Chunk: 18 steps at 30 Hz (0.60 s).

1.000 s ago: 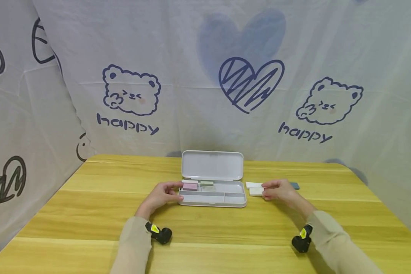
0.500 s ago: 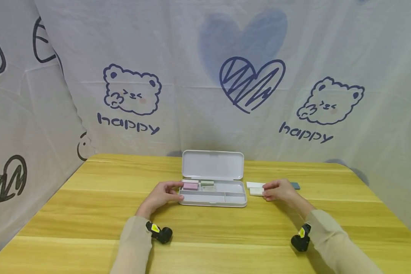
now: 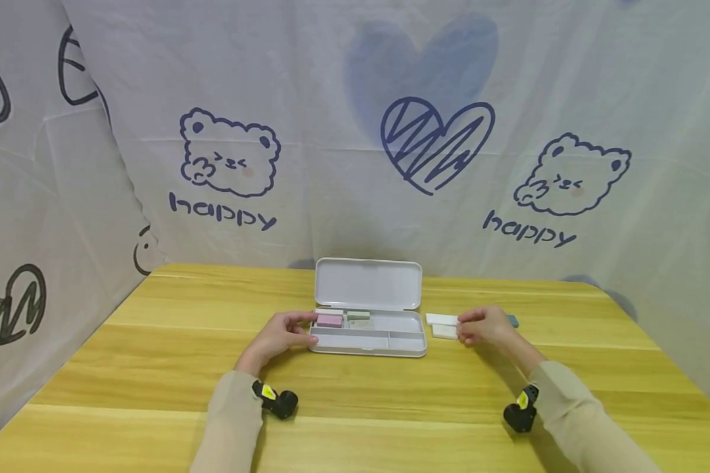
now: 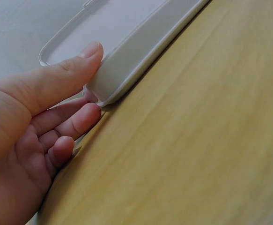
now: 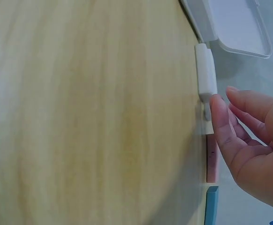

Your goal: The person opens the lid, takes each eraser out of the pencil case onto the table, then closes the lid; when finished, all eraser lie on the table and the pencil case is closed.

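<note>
A white pencil case (image 3: 349, 340) stands with its lid (image 3: 368, 284) raised. Inside lie a pink eraser (image 3: 329, 321), a green eraser (image 3: 358, 315), a white one (image 3: 329, 312) behind the pink, and a flat pale piece (image 3: 362, 324). My left hand (image 3: 275, 338) grips the case's left end, thumb (image 4: 70, 75) at its front corner. Right of the case, two white erasers lie side by side, the nearer (image 3: 445, 332) slightly askew to the farther (image 3: 440, 319). My right hand (image 3: 490, 328) has thumb and index finger at their right ends, pinching the nearer one; the thumb hides part of the contact.
In the right wrist view, a pink eraser (image 5: 212, 159) and a blue eraser (image 5: 211, 206) lie in a row beyond the white ones, below the right hand. The wooden table (image 3: 355, 407) ends at a printed cloth (image 3: 331, 144) behind the case.
The nearer white eraser has turned slightly and shifted a little to the right, along with my right hand. My left hand keeps its place on the case.
</note>
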Each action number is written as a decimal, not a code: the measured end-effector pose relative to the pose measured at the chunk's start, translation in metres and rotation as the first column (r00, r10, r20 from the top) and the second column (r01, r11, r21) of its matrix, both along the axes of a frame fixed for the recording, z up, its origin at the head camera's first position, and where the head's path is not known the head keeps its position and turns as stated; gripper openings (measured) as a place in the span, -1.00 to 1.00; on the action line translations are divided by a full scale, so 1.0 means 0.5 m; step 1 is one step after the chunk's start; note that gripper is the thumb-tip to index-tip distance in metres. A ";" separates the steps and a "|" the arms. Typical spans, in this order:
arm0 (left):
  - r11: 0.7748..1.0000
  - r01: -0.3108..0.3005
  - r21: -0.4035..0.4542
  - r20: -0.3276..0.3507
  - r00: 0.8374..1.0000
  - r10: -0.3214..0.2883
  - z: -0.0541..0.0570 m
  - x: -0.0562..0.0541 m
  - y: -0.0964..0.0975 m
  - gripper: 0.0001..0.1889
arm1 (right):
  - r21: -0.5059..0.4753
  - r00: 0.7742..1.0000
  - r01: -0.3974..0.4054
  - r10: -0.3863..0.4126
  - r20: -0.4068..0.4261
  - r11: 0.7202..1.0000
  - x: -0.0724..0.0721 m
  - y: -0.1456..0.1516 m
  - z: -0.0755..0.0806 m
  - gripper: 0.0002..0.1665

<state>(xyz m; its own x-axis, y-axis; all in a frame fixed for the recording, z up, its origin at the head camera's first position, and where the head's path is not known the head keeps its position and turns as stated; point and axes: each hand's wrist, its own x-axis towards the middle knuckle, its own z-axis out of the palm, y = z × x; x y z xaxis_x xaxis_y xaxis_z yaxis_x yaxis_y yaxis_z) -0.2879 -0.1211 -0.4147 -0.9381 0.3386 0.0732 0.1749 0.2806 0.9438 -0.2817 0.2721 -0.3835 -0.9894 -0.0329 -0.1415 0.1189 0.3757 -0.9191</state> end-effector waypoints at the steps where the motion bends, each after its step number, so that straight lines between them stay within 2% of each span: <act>1: 1.000 -0.004 0.002 0.005 1.000 0.004 0.000 0.000 0.000 -0.48 | 0.002 1.000 0.005 -0.005 -0.004 1.000 -0.001 0.000 0.002 -0.69; 9: 1.000 0.005 -0.005 -0.006 1.000 -0.005 0.000 0.000 -0.002 -0.48 | -0.001 0.998 0.017 -0.017 -0.062 1.000 -0.006 -0.010 0.011 -0.63; 18: 1.000 0.006 -0.007 -0.008 1.000 -0.007 0.001 0.002 -0.001 -0.47 | 0.051 0.990 -0.021 0.028 -0.140 0.999 -0.012 -0.049 0.010 -0.64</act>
<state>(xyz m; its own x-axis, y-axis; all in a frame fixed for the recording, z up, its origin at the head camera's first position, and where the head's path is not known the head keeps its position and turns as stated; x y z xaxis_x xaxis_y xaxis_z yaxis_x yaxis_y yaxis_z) -0.2870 -0.1214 -0.4140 -0.9353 0.3452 0.0780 0.1839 0.2857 0.9405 -0.2875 0.2477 -0.3786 -0.9986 -0.0534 -0.0029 -0.0200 0.4219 -0.9064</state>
